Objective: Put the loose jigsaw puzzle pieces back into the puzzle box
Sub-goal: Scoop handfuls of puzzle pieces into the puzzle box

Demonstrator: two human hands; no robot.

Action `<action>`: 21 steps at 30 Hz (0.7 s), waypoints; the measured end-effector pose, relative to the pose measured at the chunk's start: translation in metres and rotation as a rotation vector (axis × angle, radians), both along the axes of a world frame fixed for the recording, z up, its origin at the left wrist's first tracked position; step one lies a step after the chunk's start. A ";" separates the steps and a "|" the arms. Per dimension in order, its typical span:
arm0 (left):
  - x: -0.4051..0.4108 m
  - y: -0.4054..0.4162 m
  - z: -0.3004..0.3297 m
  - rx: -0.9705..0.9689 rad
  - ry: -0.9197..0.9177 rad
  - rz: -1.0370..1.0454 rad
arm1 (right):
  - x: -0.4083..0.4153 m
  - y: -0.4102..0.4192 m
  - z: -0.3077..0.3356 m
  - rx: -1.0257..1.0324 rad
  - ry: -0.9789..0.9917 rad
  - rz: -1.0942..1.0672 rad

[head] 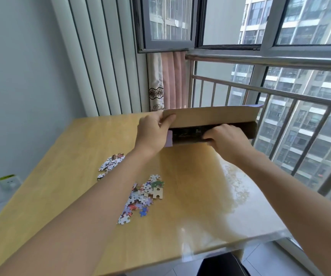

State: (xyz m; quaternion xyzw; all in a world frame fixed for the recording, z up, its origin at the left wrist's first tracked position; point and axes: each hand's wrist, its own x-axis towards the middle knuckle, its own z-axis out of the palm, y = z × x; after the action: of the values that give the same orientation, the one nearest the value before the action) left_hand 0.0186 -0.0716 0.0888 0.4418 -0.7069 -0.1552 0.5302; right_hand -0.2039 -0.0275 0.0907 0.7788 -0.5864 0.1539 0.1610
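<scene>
- Wooden bench [65,200] fills most of your view, pale and glossy, with glare on its right part near the window railing [280,92].
- Cardboard puzzle box [210,115] stands at the bench's far edge, its flap raised and a dark opening facing you.
- Your left hand [152,134] is at the box's left end; its grip pinches the flap's corner, thumb on the near face, fingers hidden behind.
- Your right hand [228,140] is at the opening; its fingers curl toward the inside, and whether this grip holds anything cannot be told.
- Loose pieces lie on the bench: a larger heap [140,198] near the middle, between your forearms, and a smaller cluster [110,163] left of your left forearm.
</scene>
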 end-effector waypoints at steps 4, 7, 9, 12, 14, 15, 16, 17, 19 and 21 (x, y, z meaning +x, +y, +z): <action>-0.009 0.004 -0.035 0.079 -0.058 0.025 | 0.007 0.007 -0.027 0.179 -0.141 0.092; -0.014 0.010 -0.067 0.204 -0.048 -0.001 | 0.022 0.014 -0.045 0.322 -0.336 0.207; -0.012 0.013 -0.083 0.308 -0.047 -0.019 | 0.033 0.017 -0.053 0.352 -0.396 0.258; 0.000 0.018 -0.088 0.401 -0.090 -0.091 | 0.050 0.023 -0.065 0.438 -0.479 0.298; 0.016 0.020 -0.084 0.404 -0.201 -0.126 | 0.065 0.028 -0.076 0.523 -0.483 0.302; 0.026 0.022 -0.082 0.396 -0.274 -0.124 | 0.073 0.031 -0.084 0.563 -0.464 0.300; 0.037 0.022 -0.081 0.379 -0.348 -0.107 | 0.081 0.034 -0.091 0.592 -0.435 0.289; 0.052 0.023 -0.083 0.361 -0.405 -0.076 | 0.092 0.037 -0.101 0.620 -0.403 0.273; 0.083 0.026 -0.088 0.310 -0.434 -0.003 | 0.113 0.040 -0.117 0.655 -0.337 0.228; 0.109 0.029 -0.094 0.269 -0.366 0.071 | 0.132 0.043 -0.128 0.641 -0.314 0.195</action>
State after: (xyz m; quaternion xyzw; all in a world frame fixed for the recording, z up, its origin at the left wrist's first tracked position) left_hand 0.1279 -0.0430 -0.0052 0.5538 -0.7484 -0.1465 0.3344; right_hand -0.0723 0.0152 -0.0369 0.8086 -0.5456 0.0948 -0.1986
